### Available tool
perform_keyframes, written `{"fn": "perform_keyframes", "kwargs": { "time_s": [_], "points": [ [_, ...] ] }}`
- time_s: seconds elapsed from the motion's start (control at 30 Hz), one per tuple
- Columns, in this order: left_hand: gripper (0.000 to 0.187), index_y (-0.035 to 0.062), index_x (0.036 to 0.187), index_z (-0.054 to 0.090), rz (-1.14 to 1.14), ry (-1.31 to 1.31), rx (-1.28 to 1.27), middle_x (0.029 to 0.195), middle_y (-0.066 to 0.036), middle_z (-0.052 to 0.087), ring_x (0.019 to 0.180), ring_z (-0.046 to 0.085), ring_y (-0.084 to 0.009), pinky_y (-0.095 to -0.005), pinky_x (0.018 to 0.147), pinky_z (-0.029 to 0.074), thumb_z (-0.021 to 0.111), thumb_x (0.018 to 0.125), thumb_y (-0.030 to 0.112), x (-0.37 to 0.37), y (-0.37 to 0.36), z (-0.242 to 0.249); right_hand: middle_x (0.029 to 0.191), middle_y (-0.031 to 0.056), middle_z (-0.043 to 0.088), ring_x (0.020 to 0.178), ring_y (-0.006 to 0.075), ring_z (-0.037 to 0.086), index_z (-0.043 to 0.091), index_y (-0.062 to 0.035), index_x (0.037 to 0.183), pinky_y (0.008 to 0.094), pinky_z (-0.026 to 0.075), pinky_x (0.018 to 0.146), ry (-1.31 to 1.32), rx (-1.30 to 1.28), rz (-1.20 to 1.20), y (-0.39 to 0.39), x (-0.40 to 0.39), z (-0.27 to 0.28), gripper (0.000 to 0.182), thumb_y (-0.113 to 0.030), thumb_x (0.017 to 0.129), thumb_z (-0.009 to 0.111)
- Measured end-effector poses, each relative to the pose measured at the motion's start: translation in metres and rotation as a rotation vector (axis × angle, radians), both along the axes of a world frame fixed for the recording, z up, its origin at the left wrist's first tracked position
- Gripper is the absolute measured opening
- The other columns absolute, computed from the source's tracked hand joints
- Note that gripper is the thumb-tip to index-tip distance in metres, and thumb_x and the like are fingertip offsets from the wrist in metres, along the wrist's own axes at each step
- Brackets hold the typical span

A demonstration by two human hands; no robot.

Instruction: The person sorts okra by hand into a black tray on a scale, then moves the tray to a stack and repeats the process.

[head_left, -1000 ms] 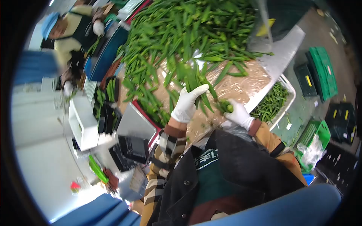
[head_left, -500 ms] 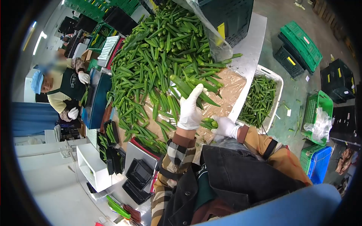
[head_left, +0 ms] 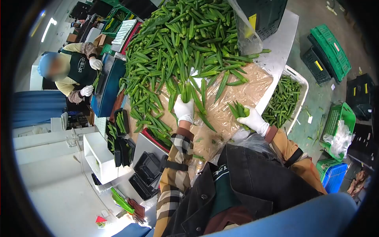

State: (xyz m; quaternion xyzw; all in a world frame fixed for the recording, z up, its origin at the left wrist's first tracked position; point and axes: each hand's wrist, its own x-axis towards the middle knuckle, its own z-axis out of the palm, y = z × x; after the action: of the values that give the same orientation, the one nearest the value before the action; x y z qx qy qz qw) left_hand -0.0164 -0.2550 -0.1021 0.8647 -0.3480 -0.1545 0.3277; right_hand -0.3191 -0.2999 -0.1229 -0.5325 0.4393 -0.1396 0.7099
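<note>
A big heap of green okra (head_left: 181, 43) covers the far part of the table, which is lined with brown paper under clear film (head_left: 246, 85). My left hand (head_left: 184, 109), in a white glove, is at the near edge of the heap with its fingers closed around okra pods (head_left: 184, 94). Part of its grip is hidden behind the hand. Further right, my gloved right hand (head_left: 254, 121) holds a small bunch of okra (head_left: 238, 110) above the film, tips pointing away from me. A white crate (head_left: 303, 93) with more okra stands just beyond the table's right edge.
A dark crate with a plastic bag (head_left: 248, 41) stands at the heap's far right. Black trays (head_left: 146, 170) lie at the left. A co-worker (head_left: 77, 71) handles okra across a blue-sided station (head_left: 108, 89). Green crates (head_left: 329, 47) stand on the floor.
My left hand has moved left and toward the heap's near edge, away from the large pods it was at. My right hand, with its okra bunch, has moved right and slightly away from me.
</note>
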Motion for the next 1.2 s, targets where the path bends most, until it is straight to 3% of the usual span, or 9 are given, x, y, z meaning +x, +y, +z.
{"fn": "perform_keyframes", "kwargs": {
  "time_s": [0.13,0.27,0.37,0.43,0.57,0.67,0.77,0.93,1.2],
  "points": [
    [0.037,-0.0004,0.111,0.064,-0.001,-0.216,0.268,0.093,-0.014,0.073,0.083,0.07,-0.0234,-0.0328,0.076,0.054,0.075,0.076,0.007,-0.007,0.025,-0.027,0.081,0.0062,0.068,0.066,0.014,0.063,0.067,0.0003,0.102,0.0282,0.051,0.059,-0.099,0.275,-0.057,-0.004,0.013,0.011,0.026,-0.015,0.083,0.076],
    [0.037,-0.0014,0.11,0.064,0.011,0.173,-0.161,0.091,-0.009,0.071,0.08,0.067,-0.0184,-0.0305,0.073,0.054,0.078,0.076,0.005,-0.008,0.035,-0.015,0.086,0.0083,0.069,0.068,0.0147,0.064,0.066,0.0021,0.107,0.0273,0.051,0.058,-0.241,0.485,-0.082,-0.007,0.02,0.013,0.031,-0.016,0.084,0.075],
    [0.036,0.0004,0.113,0.063,-0.02,0.837,-0.046,0.094,-0.005,0.069,0.078,0.065,-0.0144,-0.0282,0.068,0.052,0.076,0.079,0.003,-0.024,0.058,0.029,0.09,0.0094,0.069,0.072,0.0152,0.065,0.065,0.0019,0.11,0.0282,0.052,0.058,-0.327,0.575,-0.099,-0.006,0.035,0.031,0.03,-0.014,0.086,0.073],
    [0.039,0.002,0.119,0.061,-0.016,0.983,-0.179,0.097,-0.003,0.068,0.078,0.063,-0.0123,-0.0272,0.067,0.051,0.073,0.082,0.0,-0.052,0.075,0.036,0.098,0.0096,0.069,0.079,0.017,0.067,0.06,0.0016,0.117,0.0311,0.057,0.065,-0.371,0.63,-0.066,0.0,0.051,0.043,0.033,-0.013,0.089,0.07],
    [0.057,0.0012,0.141,0.043,-0.145,1.087,-0.278,0.126,-0.007,0.059,0.112,0.056,-0.0137,-0.0269,0.097,0.045,0.063,0.088,-0.004,-0.073,0.098,0.059,0.112,0.0085,0.065,0.093,0.0182,0.067,0.054,-0.0014,0.126,0.034,0.058,0.078,-0.429,0.714,0.023,0.018,0.078,0.045,0.036,-0.011,0.093,0.067],
    [0.058,0.0001,0.146,0.035,-0.123,1.091,-0.411,0.135,-0.008,0.053,0.121,0.051,-0.0155,-0.0288,0.104,0.04,0.057,0.093,-0.001,-0.068,0.119,0.062,0.118,0.0078,0.064,0.106,0.0174,0.063,0.054,-0.0029,0.128,0.0331,0.055,0.088,-0.434,0.786,0.104,0.03,0.097,0.054,0.034,-0.011,0.096,0.062],
    [0.057,-0.0016,0.148,0.031,-0.134,0.63,-0.311,0.14,-0.01,0.048,0.128,0.045,-0.0169,-0.0301,0.109,0.034,0.054,0.096,0.002,-0.053,0.156,0.043,0.119,0.0067,0.064,0.106,0.0172,0.062,0.053,-0.0046,0.131,0.0324,0.053,0.092,-0.528,0.818,0.145,0.06,0.13,0.06,0.036,-0.013,0.097,0.062],
    [0.057,-0.0048,0.151,0.025,0.009,0.458,-0.304,0.148,-0.016,0.04,0.136,0.039,-0.0214,-0.0306,0.112,0.029,0.049,0.101,0.011,-0.018,0.217,0.116,0.12,0.005,0.065,0.106,0.0144,0.063,0.055,-0.0062,0.131,0.0309,0.052,0.091,-0.528,0.769,0.323,0.123,0.201,0.093,0.036,-0.024,0.1,0.058],
    [0.035,0.0049,0.138,0.043,0.627,0.418,-0.96,0.127,-0.009,0.055,0.115,0.056,-0.0187,-0.0331,0.099,0.046,0.041,0.105,0.018,0.007,0.303,0.131,0.107,0.0065,0.066,0.091,0.0136,0.061,0.058,-0.0013,0.123,0.0291,0.05,0.082,-0.674,0.506,0.855,0.223,0.335,0.143,0.034,-0.02,0.094,0.063]
  ]
}}
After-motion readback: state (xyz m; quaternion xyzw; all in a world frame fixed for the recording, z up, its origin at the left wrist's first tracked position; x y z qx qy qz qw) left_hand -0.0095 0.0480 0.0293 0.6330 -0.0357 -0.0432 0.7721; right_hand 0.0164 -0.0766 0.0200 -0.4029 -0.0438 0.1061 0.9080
